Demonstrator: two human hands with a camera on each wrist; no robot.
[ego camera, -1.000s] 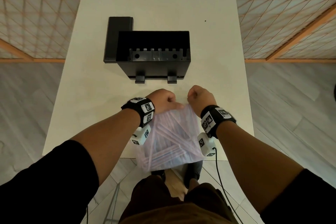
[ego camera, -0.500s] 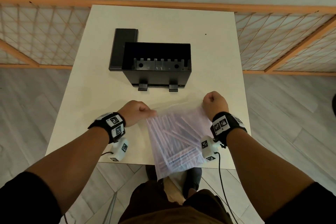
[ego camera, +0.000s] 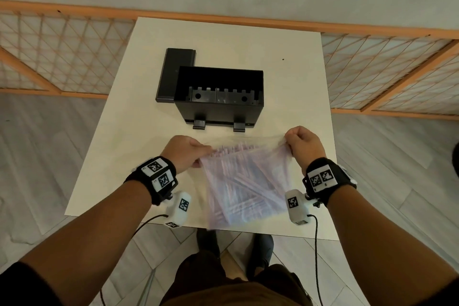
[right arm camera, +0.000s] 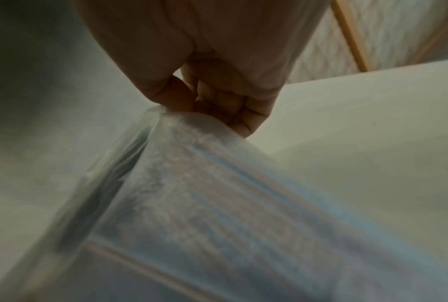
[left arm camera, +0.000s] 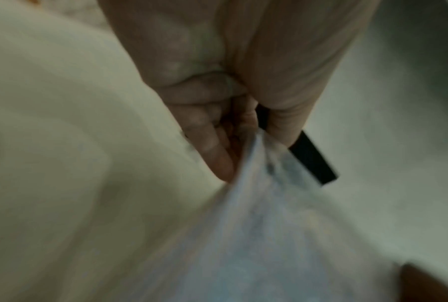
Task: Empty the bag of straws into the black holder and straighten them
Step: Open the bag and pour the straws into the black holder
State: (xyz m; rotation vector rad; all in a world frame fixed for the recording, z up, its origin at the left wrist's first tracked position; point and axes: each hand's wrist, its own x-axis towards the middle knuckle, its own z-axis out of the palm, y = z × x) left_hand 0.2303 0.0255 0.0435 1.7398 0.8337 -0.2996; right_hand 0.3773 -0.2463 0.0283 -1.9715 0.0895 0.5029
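A clear plastic bag (ego camera: 244, 181) full of pale pink straws (ego camera: 238, 176) hangs over the near part of the white table (ego camera: 104, 156). My left hand (ego camera: 187, 153) pinches the bag's top left corner and my right hand (ego camera: 301, 143) pinches its top right corner, so the mouth is stretched wide between them. The left wrist view shows my curled fingers (left arm camera: 212, 147) gripping the bag (left arm camera: 256, 235); in the right wrist view my fingers (right arm camera: 233, 106) clamp the bag (right arm camera: 217, 214). The black holder (ego camera: 218, 97) stands open-topped just beyond the hands, with nothing in it.
A flat black lid or panel (ego camera: 173, 74) lies against the holder's left rear. The table's near edge runs under the bag's bottom. An orange wooden lattice rail (ego camera: 372, 32) runs behind the table. Grey floor lies on both sides.
My hands have moved apart from almost touching, pulling the bag's mouth wide. The bag has been lifted and spread flat, closer to the holder.
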